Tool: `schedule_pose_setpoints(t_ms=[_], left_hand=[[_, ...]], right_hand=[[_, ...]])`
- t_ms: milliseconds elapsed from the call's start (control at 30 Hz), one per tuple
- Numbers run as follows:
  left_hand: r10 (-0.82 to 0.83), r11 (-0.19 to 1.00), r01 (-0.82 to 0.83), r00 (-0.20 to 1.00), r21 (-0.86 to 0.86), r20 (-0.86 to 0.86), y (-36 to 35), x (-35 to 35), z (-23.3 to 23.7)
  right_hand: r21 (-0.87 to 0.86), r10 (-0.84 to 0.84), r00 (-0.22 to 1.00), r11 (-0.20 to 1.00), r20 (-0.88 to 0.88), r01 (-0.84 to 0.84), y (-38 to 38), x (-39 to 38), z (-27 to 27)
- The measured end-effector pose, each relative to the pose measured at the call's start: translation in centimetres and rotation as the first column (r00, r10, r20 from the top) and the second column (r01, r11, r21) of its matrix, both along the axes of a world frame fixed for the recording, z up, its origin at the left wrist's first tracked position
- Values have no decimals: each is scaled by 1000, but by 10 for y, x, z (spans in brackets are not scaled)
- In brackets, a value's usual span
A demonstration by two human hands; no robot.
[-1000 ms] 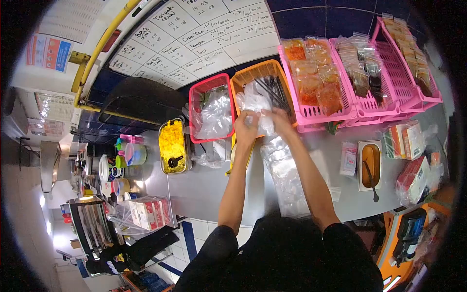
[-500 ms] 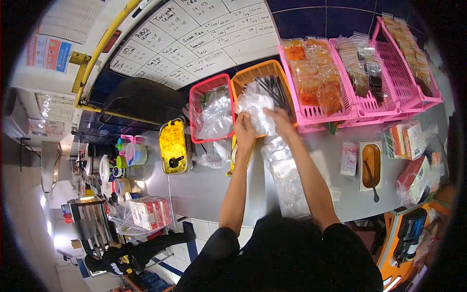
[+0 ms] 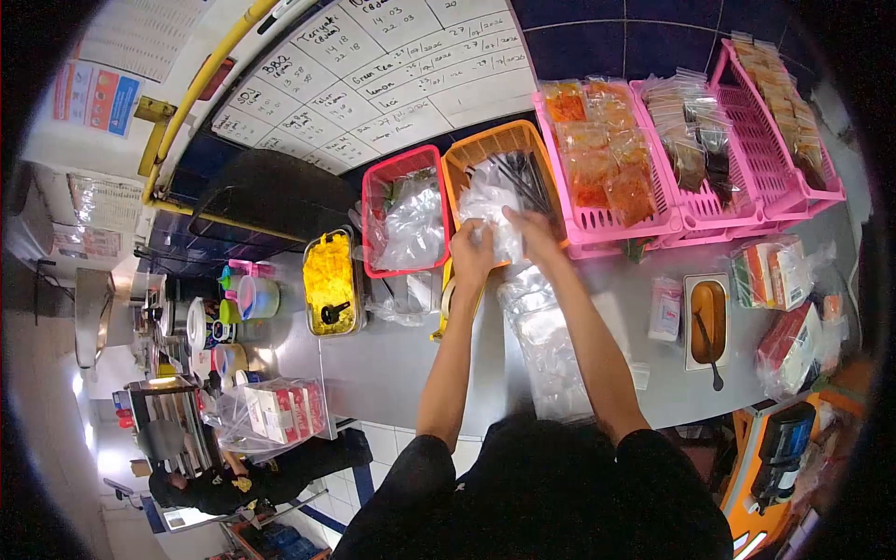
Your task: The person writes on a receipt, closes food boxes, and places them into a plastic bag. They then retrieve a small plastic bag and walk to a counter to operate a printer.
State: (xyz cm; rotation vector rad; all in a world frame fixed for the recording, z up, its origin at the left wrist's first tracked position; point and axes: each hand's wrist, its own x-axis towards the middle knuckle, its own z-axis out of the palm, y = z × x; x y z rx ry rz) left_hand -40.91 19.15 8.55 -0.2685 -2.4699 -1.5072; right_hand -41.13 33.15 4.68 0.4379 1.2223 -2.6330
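At the front of the orange basket [image 3: 455,157], both hands work on a clear plastic bag [image 3: 492,201]. My left hand [image 3: 472,248] pinches its near left edge, fingers closed. On the other side, my right hand [image 3: 534,233] grips the bag's right edge and looks a little blurred. Black straw-like sticks [image 3: 532,177] lie in the basket behind the bag. Left of it, a red basket [image 3: 367,224] holds more clear plastic bags [image 3: 411,224]. Below my forearms, a stack of clear plastic packaging [image 3: 551,345] lies on the steel counter.
Pink baskets [image 3: 667,191] with packed sachets stand at the right. A metal tray of yellow food [image 3: 329,271] is at left. Near the right end are a sauce container [image 3: 707,322] with a ladle [image 3: 709,350] and wrapped boxes [image 3: 779,271]. A co-worker [image 3: 271,476] is at lower left.
Both hands stay at the orange basket with the plastic bag, shifting only slightly. The co-worker at lower left has changed posture, with an arm now visible.
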Motion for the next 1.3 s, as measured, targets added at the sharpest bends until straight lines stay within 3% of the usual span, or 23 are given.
schedule_pose_setpoints(t_ms=[100, 167, 200, 267, 300, 367, 467, 833, 900, 967, 1033, 1100, 1167, 1200, 1233, 1300], left_hand=[[35, 999, -37, 996, 15, 84, -3, 3, 0], [51, 998, -55, 986, 17, 161, -4, 2, -1], [53, 998, -56, 985, 18, 162, -1, 3, 0], [34, 998, -33, 999, 59, -16, 7, 5, 3], [36, 998, -35, 999, 59, -17, 4, 3, -1], [68, 991, -61, 996, -120, 54, 0, -1, -4], [46, 999, -44, 995, -17, 84, 2, 2, 1], [49, 999, -50, 997, 18, 66, -2, 4, -4], [54, 998, -55, 998, 34, 40, -3, 5, -3], [15, 998, -9, 997, -64, 82, -5, 7, 0], [55, 998, -55, 997, 0, 61, -9, 6, -4], [114, 991, -116, 993, 72, 36, -23, -1, -21], [441, 898, -439, 892, 45, -101, -53, -14, -35], [474, 877, -474, 880, 75, 28, -62, -6, -12], [504, 859, -504, 863, 87, 19, -70, 1, 11], [455, 880, -437, 889, 184, -62, -89, 20, 54]], right_hand=[[103, 7, 999, 995, 31, -10, 3, 3, 8], [80, -2, 1000, 997, 4, 1, 2, 4, 8], [57, -10, 1000, 998, -24, 12, 2, 4, 7], [107, 9, 1000, 994, -26, -7, 2, 1, 3], [157, 28, 999, 987, -28, -24, 2, -1, 0], [121, 27, 999, 992, -29, -23, 0, 0, -2], [58, 12, 999, 998, -43, -9, -1, 1, 0], [43, -64, 993, 997, -101, 68, -4, 5, 5], [279, 5, 977, 959, -214, 56, -5, 9, 17], [304, -10, 978, 950, -208, 75, -6, 9, 16], [331, -19, 979, 940, -203, 87, -11, 4, 1], [510, -274, 899, 749, -343, 423, -21, -8, -18], [814, -208, 917, 423, -339, 397, -18, -10, -11], [841, -167, 892, 298, -421, 452, -16, -15, -13], [842, -113, 860, 175, -498, 511, -12, -22, -13], [954, 81, 953, 96, -291, 283, -4, -47, -42]])
